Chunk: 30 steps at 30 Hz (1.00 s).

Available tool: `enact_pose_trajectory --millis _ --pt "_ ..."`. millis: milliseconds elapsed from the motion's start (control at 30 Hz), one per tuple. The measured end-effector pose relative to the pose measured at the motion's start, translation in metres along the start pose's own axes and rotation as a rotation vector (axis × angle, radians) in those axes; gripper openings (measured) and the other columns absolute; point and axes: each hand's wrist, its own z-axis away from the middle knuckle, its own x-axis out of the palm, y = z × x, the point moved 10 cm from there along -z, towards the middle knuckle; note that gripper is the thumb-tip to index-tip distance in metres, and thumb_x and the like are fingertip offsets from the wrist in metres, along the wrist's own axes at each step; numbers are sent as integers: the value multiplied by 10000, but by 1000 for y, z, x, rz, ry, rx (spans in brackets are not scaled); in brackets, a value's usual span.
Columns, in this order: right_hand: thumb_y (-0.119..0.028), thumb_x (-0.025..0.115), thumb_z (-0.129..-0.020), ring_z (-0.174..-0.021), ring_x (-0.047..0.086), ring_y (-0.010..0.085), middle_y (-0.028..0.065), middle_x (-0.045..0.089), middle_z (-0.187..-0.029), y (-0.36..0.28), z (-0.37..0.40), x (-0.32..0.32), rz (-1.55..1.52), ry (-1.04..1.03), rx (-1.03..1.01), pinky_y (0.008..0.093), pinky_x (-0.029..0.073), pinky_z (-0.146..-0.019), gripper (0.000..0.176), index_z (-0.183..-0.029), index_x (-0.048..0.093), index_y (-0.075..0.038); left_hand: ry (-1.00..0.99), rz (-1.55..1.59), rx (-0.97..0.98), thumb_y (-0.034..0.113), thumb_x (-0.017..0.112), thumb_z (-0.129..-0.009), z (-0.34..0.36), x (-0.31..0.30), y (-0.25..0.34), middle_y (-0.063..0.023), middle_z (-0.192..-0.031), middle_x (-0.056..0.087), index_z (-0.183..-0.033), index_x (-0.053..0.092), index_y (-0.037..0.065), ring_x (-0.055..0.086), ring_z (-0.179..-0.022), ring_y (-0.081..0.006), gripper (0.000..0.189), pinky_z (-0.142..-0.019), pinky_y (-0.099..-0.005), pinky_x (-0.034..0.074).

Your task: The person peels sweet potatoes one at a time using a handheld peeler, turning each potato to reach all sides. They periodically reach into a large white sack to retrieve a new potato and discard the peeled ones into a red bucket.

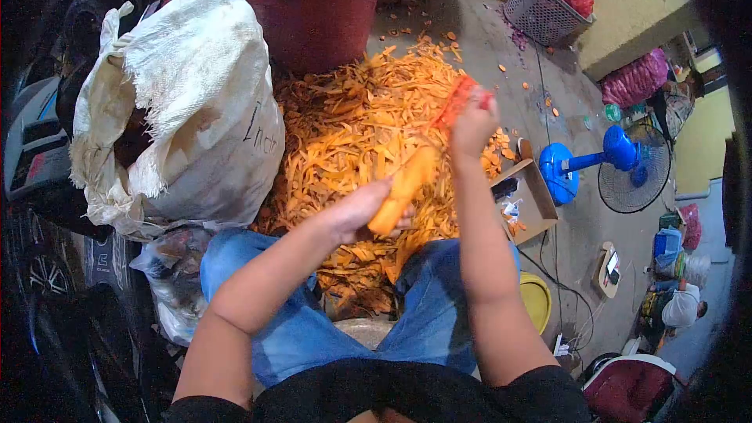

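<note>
Watch for a slip above the heap of orange strips [345,141]

You have both hands full above that heap. Your left hand [362,208] is wrapped round a carrot [406,186], which slants over the near part of the heap with one end pointing away from you. Your right hand [473,127] is closed round a red tool [452,106] over the heap's right side; the tool is blurred, so I cannot tell which way its edge faces.

The main risk, as I judge it, is a cut: the carrot is probably slick, and if it turns in your left hand, a bladed tool could skid toward that hand. A loose hold could also drop the carrot into the heap, where its matching colour would make it hard to spot. The red tub [305,19] beyond the heap and the white sack [231,121] left of it hem the strips in, so more of them could spread toward you. The cardboard tray [539,207] just right of the heap could get knocked if your right arm [487,251] swings wide
</note>
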Motion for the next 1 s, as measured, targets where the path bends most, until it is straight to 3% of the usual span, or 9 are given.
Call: enact_pose_trajectory --millis 100,167,233,267,367,400,533,900,1000 --pt "-266 467 -796 -512 419 139 46 484 -562 22 -17 -31 50 93 161 303 348 -488 303 -700 498 20 32 -411 160 385 290 -843 13 24 19 -48 -745 497 -980 422 72 490 -616 -121 366 -505 -235 412" --pt "-275 472 -792 -510 427 142 51 490 -561 27 -16 -40 79 105 302 305 351 -490 310 -701 500 20 -206 -349 88 338 332 -845 3 20 9 -54 -812 512 -1072 387 38 500 -654 -124 380 -563 -226 419" --pt "-279 463 -795 -505 424 148 63 489 -553 -4 -19 -30 -37 -5 91 302 355 -491 321 -698 503 25 252 -749 340 320 379 -835 9 -11 45 -69 -841 520 -1094 363 -3 504 -691 -124 415 -619 -214 409" --pt "-279 463 -795 -505 424 148 63 489 -553 -11 -16 -31 -39 -3 88 302 355 -491 321 -698 503 25 377 -984 494 370 455 -783 7 -26 59 -101 -853 522 -1018 403 7 513 -717 -221 435 -665 -312 408" --pt "-192 434 -792 -578 528 195 105 556 -631 -35 17 17 4 -608 34 281 402 -543 195 -773 519 -17 491 -1194 433 322 510 -739 17 -26 87 -146 -808 528 -977 417 12 524 -705 -246 402 -648 -329 403" --pt "-164 445 -771 -602 546 215 122 562 -650 -44 34 27 72 -753 -41 286 414 -562 159 -778 527 -29 567 -1281 660 251 538 -691 27 -20 105 -180 -764 520 -954 434 16 522 -702 -284 368 -626 -345 399" --pt "-137 462 -689 -695 530 325 187 542 -697 -34 93 35 415 -1036 65 390 413 -628 140 -763 521 -33 757 -1376 700 170 546 -649 43 -23 128 -189 -757 526 -888 451 0 516 -706 -323 308 -620 -370 397" --pt "-102 458 -649 -702 517 343 188 538 -703 -38 98 43 379 -992 -9 412 403 -638 121 -726 512 -27 750 -1496 710 123 564 -610 46 -15 128 -151 -738 527 -841 490 40 515 -706 -305 256 -614 -346 407" --pt "-259 480 -761 -614 497 319 171 519 -644 -31 97 44 391 -976 -81 370 386 -555 235 -726 520 -30 721 -1505 785 141 569 -602 50 -7 131 -143 -725 521 -807 495 42 509 -699 -304 239 -605 -359 406"
